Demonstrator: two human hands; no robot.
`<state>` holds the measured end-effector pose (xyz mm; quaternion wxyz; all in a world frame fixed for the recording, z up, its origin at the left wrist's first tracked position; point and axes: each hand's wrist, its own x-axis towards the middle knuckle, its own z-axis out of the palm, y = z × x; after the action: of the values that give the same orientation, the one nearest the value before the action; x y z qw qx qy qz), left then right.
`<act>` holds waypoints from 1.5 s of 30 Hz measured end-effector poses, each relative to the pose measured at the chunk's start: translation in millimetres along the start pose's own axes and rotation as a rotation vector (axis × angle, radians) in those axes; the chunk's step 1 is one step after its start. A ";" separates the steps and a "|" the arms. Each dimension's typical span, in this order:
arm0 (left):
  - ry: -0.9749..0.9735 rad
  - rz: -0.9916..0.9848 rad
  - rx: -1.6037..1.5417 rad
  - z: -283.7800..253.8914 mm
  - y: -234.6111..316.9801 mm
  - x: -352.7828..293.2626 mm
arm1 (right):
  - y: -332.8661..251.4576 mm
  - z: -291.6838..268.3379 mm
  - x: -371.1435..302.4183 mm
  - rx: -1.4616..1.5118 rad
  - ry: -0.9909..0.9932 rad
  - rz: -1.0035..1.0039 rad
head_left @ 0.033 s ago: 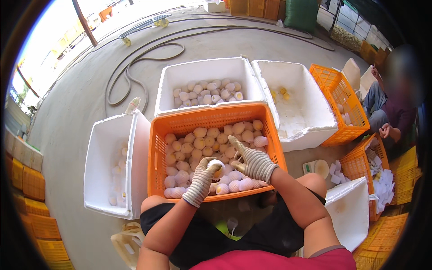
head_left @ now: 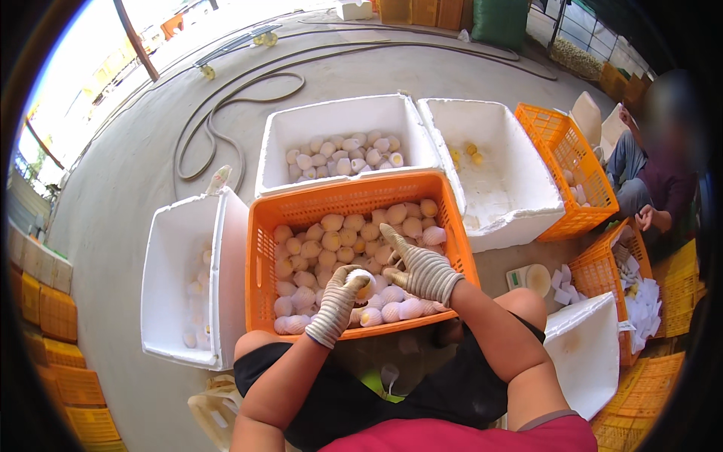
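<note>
Fruit [head_left: 364,285]: white-wrapped, held over crate [head_left: 260,264].
Left hand [head_left: 336,299]: fingers curled round that fruit.
Right hand [head_left: 427,273]: fingers part-spread, just beside; I see nothing gripped.

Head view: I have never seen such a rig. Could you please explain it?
This is a person, not a machine. A wide fisheye camera on the head looks down, so straight edges curve. The left hand, in a pale striped cloth glove, holds a round yellowish fruit in a white net. The right hand is over the rectangular orange plastic crate, its grip open. More round, net-wrapped fruits lie in the crate. White foam boxes stand around it on the grey floor.
</note>
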<state>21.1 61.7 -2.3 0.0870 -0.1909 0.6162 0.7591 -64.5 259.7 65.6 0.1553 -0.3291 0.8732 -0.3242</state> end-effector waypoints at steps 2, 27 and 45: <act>-0.006 -0.060 -0.025 7.1 -5.8 7.6 | 12.3 -1.4 5.4 0.249 0.090 0.038; 0.029 -0.280 -0.260 24.6 -66.1 32.2 | 17.9 -35.0 -26.6 1.408 0.562 0.297; 0.040 -0.304 -0.271 20.4 -81.6 41.8 | 28.1 -20.4 -20.2 1.443 0.509 0.186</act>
<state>9.3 95.5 -89.2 0.1620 -0.3067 0.4742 0.8092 -72.9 298.9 63.1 0.1524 0.0133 0.4782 -0.8648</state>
